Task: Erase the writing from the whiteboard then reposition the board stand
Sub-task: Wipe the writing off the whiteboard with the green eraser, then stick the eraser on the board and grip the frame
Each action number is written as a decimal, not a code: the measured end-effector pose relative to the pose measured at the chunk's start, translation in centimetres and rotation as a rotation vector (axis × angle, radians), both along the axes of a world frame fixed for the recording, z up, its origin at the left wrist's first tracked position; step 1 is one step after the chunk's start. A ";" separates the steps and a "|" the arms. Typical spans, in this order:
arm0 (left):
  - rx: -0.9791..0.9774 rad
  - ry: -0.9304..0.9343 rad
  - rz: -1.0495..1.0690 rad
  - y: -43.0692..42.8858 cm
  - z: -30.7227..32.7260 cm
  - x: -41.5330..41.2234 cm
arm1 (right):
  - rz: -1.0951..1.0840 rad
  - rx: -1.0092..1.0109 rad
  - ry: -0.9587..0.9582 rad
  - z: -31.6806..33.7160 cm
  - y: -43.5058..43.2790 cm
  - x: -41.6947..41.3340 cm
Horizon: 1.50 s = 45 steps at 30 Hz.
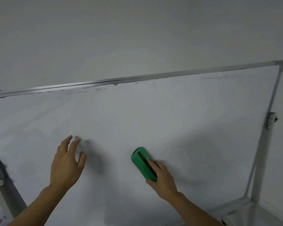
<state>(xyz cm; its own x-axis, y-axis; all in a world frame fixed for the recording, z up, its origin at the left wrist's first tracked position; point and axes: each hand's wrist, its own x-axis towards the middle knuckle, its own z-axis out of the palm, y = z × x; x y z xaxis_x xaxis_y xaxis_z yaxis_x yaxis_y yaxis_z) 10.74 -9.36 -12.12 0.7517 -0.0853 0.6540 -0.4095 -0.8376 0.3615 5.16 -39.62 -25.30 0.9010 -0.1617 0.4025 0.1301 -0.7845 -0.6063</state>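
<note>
whiteboard [137, 115] smudged, marks [115, 86] nr top | r hand [163, 178] grips green eraser [140, 158] | l hand [65, 165] spread | white wall [121, 38] behind

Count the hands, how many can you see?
2. The left hand is spread open before the whiteboard; the right hand grips the green eraser beside it.

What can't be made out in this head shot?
Head view:
- whiteboard: left and bottom cut by frame edges.
- left hand: fingers blurred; board contact unclear.
- eraser: wiping face hidden against board, rear under right hand.
- marks under top rail: too small to read.
- stand base: blurred, cut off at bottom.
</note>
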 end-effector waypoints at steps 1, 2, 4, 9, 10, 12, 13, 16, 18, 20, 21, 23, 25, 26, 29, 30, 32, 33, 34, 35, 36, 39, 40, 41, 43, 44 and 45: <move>-0.061 0.032 -0.024 0.0 0.1 -0.1 | 0.084 0.164 0.047 1.5 1.0 -0.5; -0.141 0.066 -0.057 0.1 0.4 -0.2 | 0.152 0.361 0.075 3.3 2.1 -0.7; -0.345 0.144 -0.147 0.3 1.1 -0.4 | 0.272 0.687 0.114 7.0 4.3 -1.0; -0.718 0.394 -0.379 1.3 4.6 -1.0 | 0.594 0.879 0.221 12.8 9.7 -1.2; -0.761 0.429 -0.418 1.9 5.4 -1.0 | 0.628 0.901 0.245 13.2 10.9 -1.0; -0.805 0.482 -0.491 3.2 6.7 -0.9 | 0.673 0.933 0.271 13.8 13.0 -0.4; -0.804 0.502 -0.517 3.7 7.3 -0.9 | 0.687 0.942 0.275 14.1 13.8 -0.2; -0.810 0.536 -0.543 5.8 8.7 -0.8 | 0.731 0.968 0.291 14.6 16.4 0.7; -0.826 0.534 -0.521 7.2 9.3 -0.6 | 0.759 0.973 0.296 15.0 18.2 1.3; -0.840 0.509 -0.472 8.2 9.9 -0.2 | 0.763 0.974 0.298 15.2 19.7 2.0; -0.849 0.488 -0.447 8.6 10.1 0.1 | 0.748 0.981 0.294 15.4 20.2 2.3; -0.871 0.423 -0.396 9.6 11.0 0.9 | 0.669 1.002 0.277 15.8 21.0 3.0; -0.842 0.326 -0.300 10.2 12.1 1.7 | 0.555 1.001 0.255 15.9 20.7 3.5; -0.794 0.265 -0.237 10.5 12.6 2.2 | 0.501 0.999 0.244 15.8 20.3 3.8; -0.581 0.055 -0.040 10.8 13.6 3.3 | 0.349 1.034 0.211 15.1 18.5 4.6; -0.521 0.001 0.006 10.6 13.7 3.7 | 0.300 1.044 0.203 14.8 17.9 4.8; -0.451 -0.058 0.060 10.0 13.6 4.2 | 0.225 1.061 0.192 14.2 17.0 5.2; -0.434 -0.074 0.073 9.8 13.5 4.6 | 0.199 1.069 0.189 13.8 16.6 5.4; -0.424 -0.088 0.083 9.5 13.3 4.8 | 0.181 1.074 0.189 13.5 16.3 5.4; -0.419 -0.102 0.089 9.4 13.0 5.1 | 0.168 1.078 0.188 13.2 15.9 5.5; -0.417 -0.112 0.090 9.3 12.8 5.4 | 0.158 1.081 0.188 13.0 15.6 5.6; -0.416 -0.129 0.074 9.1 12.4 5.9 | 0.132 1.083 0.181 12.5 14.8 5.9; -0.417 -0.131 0.070 9.1 12.4 5.9 | 0.127 1.083 0.176 12.4 14.5 6.0; -0.415 -0.129 0.067 9.0 12.4 5.9 | 0.116 1.078 0.172 12.1 14.2 6.1; -0.401 -0.135 0.073 9.0 12.1 5.7 | 0.087 1.063 0.168 11.7 13.6 6.2; -0.391 -0.161 0.078 9.2 11.8 5.5 | 0.070 1.055 0.166 11.5 13.3 6.2; -0.376 -0.207 0.081 9.3 11.5 5.3 | 0.055 1.046 0.166 11.2 12.9 6.2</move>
<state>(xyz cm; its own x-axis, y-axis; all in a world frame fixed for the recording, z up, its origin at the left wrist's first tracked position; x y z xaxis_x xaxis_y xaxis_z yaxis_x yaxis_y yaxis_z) 16.00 -0.04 -0.64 0.5956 0.2410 0.7663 -0.4442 -0.6960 0.5642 11.40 -26.72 -14.05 0.9485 -0.3139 -0.0420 0.0034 0.1425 -0.9898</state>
